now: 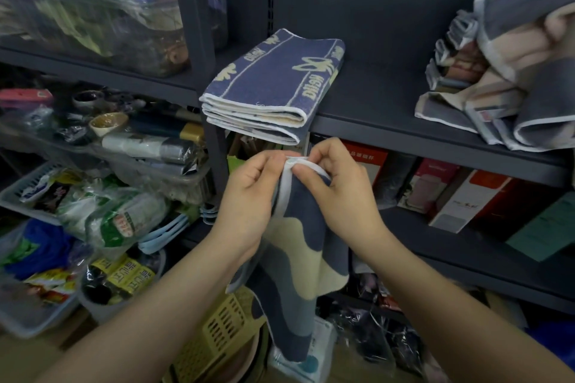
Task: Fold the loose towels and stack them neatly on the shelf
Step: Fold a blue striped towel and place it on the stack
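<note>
A blue and cream towel (298, 246) with a white hem hangs in front of the dark shelf (389, 130). My left hand (249, 196) and my right hand (339, 190) both pinch its top edge, close together, just below the shelf's front lip. On the shelf above my hands lies a folded stack of blue towels (273, 87), its front overhanging the edge. A heap of loose grey and beige towels (504, 81) sits at the right end of the same shelf.
Bare shelf surface lies between the folded stack and the loose heap. Boxes (460, 199) fill the shelf below. Trays of packaged goods (102, 190) crowd the left unit. A yellow plastic basket (217, 333) stands on the floor below my arms.
</note>
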Motion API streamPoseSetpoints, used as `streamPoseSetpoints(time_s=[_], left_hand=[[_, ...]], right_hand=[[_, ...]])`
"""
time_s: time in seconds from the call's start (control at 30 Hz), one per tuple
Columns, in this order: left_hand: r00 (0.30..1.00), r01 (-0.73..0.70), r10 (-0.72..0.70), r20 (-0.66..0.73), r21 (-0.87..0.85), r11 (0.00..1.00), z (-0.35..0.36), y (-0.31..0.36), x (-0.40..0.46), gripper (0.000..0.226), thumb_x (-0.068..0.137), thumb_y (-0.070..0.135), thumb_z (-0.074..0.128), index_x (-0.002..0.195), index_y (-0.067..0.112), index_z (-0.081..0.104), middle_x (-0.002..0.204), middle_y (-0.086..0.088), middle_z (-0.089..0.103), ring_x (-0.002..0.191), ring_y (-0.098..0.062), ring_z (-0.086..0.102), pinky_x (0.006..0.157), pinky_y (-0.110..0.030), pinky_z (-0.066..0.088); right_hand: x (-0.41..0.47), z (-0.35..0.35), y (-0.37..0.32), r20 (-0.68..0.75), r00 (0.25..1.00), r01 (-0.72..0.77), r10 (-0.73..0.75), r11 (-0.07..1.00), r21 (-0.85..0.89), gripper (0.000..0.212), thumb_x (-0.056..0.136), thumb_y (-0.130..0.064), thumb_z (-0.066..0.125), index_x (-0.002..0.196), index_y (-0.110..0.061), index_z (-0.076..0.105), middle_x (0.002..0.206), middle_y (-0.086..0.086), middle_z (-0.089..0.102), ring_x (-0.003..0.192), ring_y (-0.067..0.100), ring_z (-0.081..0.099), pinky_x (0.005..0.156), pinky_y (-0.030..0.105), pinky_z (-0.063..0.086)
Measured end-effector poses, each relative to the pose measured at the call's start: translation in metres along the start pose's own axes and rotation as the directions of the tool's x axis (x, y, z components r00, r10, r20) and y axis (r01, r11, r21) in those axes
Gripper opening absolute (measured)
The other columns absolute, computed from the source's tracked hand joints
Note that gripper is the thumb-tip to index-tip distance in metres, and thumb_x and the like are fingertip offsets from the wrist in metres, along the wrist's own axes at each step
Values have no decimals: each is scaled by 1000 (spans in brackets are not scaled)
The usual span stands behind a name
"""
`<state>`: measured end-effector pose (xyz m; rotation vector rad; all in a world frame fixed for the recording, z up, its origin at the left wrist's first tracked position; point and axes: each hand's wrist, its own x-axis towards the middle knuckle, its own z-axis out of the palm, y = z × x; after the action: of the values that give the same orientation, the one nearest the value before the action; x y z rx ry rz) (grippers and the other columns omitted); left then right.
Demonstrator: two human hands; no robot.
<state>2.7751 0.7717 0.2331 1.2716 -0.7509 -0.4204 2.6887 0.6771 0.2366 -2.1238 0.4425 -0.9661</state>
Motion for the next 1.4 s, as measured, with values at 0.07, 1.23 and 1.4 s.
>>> streamPoseSetpoints(time_s=[0.07, 1.23, 1.4], left_hand=[[1000, 26, -27, -14, -65, 998, 3, -2, -2, 22, 93, 24, 47, 94, 13, 66, 91, 0, 70, 89, -11, 64, 81, -22, 51], [918, -395, 344, 196, 400, 827, -76, 15, 33, 16, 84, 17, 53, 83, 32, 59, 78, 26, 63, 76, 10, 55, 73, -7, 38], [950, -292, 236, 203, 321, 901, -81, 10, 24, 11, 85, 21, 52, 81, 28, 60, 75, 19, 62, 72, 4, 55, 69, -11, 42]], right_hand=[[1, 2, 2, -10, 1000, -23, 24, 999, 42, 19, 85, -28, 63, 78, -26, 45, 53, -11, 49, 49, 2, 46, 46, 16, 33], [-9, 58, -11, 37, 982, 188, -185, 970, -152, 21, 86, -13, 62, 105, -7, 69, 123, 6, 60, 114, 16, 57, 101, 32, 42], [-19, 70, 2, 7, 952, 284, -307, 871, -401, 27, 90, -18, 50, 98, -3, 70, 105, 10, 69, 96, 24, 66, 87, 34, 51]])
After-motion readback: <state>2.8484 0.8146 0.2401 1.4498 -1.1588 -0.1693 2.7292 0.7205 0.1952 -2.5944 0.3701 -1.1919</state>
